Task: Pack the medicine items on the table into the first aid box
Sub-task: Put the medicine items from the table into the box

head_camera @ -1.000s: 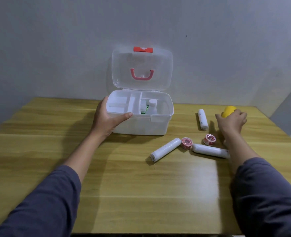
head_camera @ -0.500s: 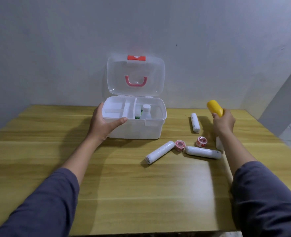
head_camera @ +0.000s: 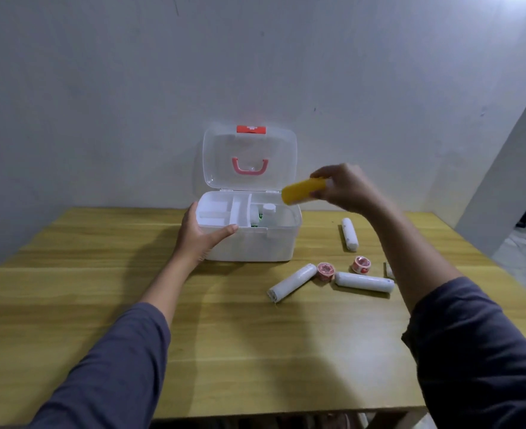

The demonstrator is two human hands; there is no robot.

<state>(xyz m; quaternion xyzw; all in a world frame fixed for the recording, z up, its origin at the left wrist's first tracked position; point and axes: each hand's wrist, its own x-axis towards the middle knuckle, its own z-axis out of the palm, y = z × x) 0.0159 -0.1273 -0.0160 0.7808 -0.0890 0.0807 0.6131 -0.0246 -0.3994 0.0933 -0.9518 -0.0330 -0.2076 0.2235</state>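
Head view: a yellow tube [head_camera: 302, 190] is held by one end in the right hand [head_camera: 345, 188], fingers closed round it, its free end jutting left over the right rim of the open first aid box [head_camera: 249, 243]. The box's left front corner is clasped by the left hand [head_camera: 198, 238]. Below the tube, a white bottle [head_camera: 268, 213] stands inside. Below-right of that grip, three white rolls [head_camera: 292, 282] and what seem two tape rolls [head_camera: 326, 270] lie on the table [head_camera: 224, 351].
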